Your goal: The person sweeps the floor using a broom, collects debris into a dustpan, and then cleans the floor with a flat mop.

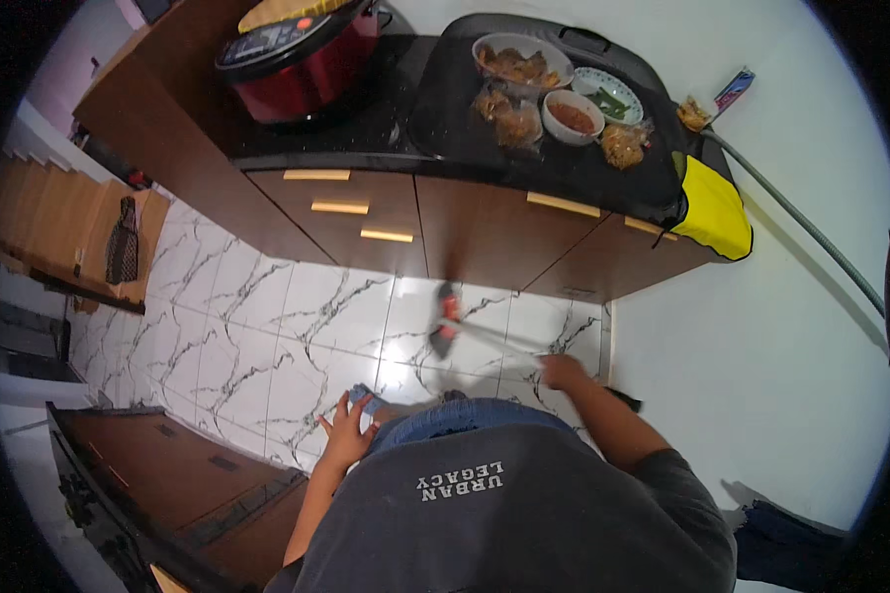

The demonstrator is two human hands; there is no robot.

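Note:
My right hand (561, 371) grips the pale handle of a broom (449, 319). Its red and black head, blurred, is low over the marble-patterned tile floor (326, 311), in front of the brown cabinet; whether it touches the tiles I cannot tell. Beside my left thigh hangs my left hand (351, 434), its fingers apart and nothing in it.
A brown cabinet (482, 230) with gold handles spans the front. On its black top stand a red cooker (304, 81), bowls of food (573, 118) and tied plastic bags. A yellow cloth (712, 207) drapes over the right corner. Wooden stairs (59, 222) rise at the left.

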